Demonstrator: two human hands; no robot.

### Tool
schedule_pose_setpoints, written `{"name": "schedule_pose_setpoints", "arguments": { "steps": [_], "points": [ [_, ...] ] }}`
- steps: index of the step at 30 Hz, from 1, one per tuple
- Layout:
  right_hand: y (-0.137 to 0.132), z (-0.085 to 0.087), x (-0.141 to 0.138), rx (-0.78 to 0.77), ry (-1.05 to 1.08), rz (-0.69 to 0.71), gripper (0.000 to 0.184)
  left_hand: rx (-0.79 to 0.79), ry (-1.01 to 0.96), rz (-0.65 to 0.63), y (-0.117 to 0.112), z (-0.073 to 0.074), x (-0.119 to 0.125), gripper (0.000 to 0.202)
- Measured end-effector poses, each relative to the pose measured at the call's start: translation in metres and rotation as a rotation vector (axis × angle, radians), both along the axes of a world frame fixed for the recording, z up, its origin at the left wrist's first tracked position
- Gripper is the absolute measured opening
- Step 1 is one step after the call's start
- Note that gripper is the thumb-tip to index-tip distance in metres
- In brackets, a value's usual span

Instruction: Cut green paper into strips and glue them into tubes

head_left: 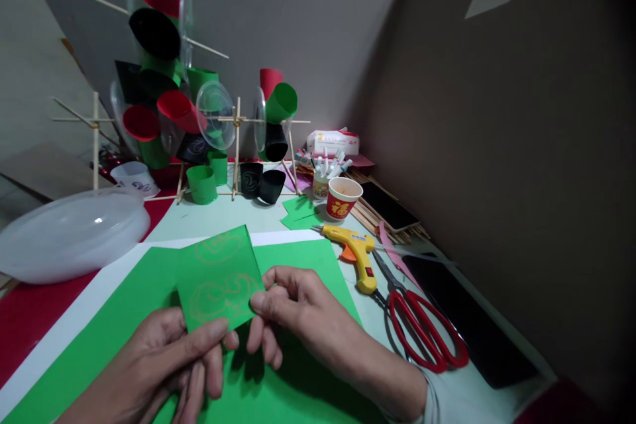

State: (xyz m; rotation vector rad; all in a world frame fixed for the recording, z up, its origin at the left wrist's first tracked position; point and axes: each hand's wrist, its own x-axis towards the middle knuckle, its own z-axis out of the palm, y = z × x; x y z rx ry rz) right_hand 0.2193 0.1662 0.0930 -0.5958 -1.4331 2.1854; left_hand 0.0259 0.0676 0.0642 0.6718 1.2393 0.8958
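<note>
head view: left hand (163,358) and right hand (298,318) pinch a small green paper square (218,285), outlines drawn, uncut. red-handled metal scissors (422,324) lie untouched on the tabletop (233,215).

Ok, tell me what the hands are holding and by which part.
Both hold one small green card: the left hand pinches its bottom edge, the right hand its lower right corner.

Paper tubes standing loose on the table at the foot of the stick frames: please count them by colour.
Green tubes: 2
Black tubes: 2
Total: 4
</note>
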Motion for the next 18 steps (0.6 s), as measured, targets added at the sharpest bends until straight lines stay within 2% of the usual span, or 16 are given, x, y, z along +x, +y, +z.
{"name": "schedule_pose_setpoints", "arguments": {
  "steps": [4,7,11,14,18],
  "points": [
    [0.0,0.0,-0.001,-0.039,0.036,0.024,0.033,-0.051,-0.101,0.003,0.002,0.012,0.006,0.064],
    [0.0,-0.001,-0.001,-0.068,0.051,0.034,0.035,-0.069,-0.117,-0.011,0.002,0.015,0.006,0.065],
    [-0.001,-0.003,0.0,-0.093,0.043,0.039,0.039,-0.08,-0.161,0.034,-0.001,0.005,0.001,0.062],
    [-0.001,-0.004,0.001,-0.092,0.007,0.028,0.041,-0.059,-0.217,0.086,-0.007,-0.005,-0.005,0.05],
    [-0.001,-0.004,-0.001,-0.141,0.089,0.077,0.041,-0.051,-0.235,0.115,-0.013,-0.014,-0.012,0.041]
  ]
}}
